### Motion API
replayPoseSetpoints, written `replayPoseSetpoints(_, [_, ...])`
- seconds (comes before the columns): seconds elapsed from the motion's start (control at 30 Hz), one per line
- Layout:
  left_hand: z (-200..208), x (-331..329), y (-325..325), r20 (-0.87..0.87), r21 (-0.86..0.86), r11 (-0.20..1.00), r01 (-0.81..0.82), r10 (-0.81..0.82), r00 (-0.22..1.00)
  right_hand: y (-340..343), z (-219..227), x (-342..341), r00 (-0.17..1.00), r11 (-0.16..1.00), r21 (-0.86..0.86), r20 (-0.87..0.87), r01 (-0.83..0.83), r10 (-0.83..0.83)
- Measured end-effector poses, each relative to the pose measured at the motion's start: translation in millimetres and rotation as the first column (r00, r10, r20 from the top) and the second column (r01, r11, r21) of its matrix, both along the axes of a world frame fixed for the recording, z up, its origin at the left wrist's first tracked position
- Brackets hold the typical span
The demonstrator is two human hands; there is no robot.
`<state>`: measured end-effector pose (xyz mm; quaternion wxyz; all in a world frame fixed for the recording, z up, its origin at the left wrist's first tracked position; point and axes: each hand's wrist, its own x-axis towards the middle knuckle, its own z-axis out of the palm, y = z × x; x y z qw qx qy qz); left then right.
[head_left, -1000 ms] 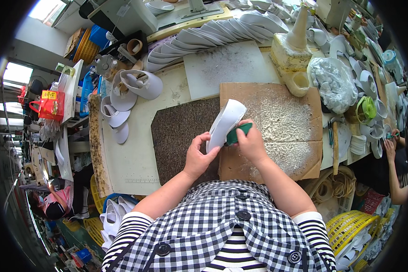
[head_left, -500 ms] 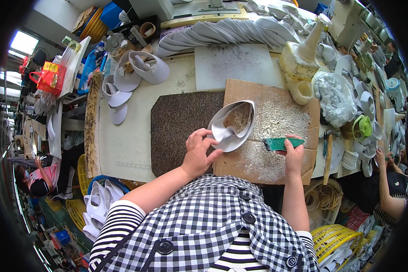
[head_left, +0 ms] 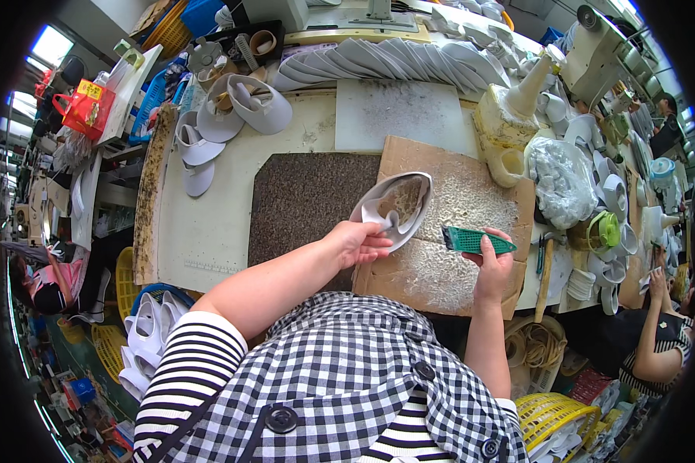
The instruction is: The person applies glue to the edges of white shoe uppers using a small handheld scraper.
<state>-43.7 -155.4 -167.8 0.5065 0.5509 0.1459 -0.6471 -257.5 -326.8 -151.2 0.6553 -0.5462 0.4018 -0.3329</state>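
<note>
Left hand (head_left: 355, 243) just turned sideways at near rim of upper (head_left: 374, 210), grip unclear; brush (head_left: 468, 240) gripped by right fingers (head_left: 488, 251), held clear: no strokes laid.

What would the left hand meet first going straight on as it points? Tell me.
The white shoe piece, right at the left hand; they seem to touch, though depth is hard to judge. Beyond it, roughly in line, is the green brush in the right hand.

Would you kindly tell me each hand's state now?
Left hand: at the white piece; grip cannot be told.
Right hand: closed on the green brush.
</note>
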Motion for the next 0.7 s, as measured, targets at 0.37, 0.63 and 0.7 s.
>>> replayPoseSetpoints(0.37, [-20,-3,32,0.505,-0.080,0.996,-0.033,0.069,0.860,29,39,78,0.921,0.935,-0.145,0.178,-0.324,0.347])
replayPoseSetpoints(0.63, [-25,-14,29,0.521,-0.150,0.987,-0.048,0.120,0.845,-15,74,67,1.000,0.758,-0.652,-0.025,-0.028,0.015])
replayPoseSetpoints(0.7, [-33,-12,29,0.481,-0.176,0.980,-0.088,0.164,0.861,-13,74,65,0.999,0.839,-0.544,0.029,-0.010,0.031])
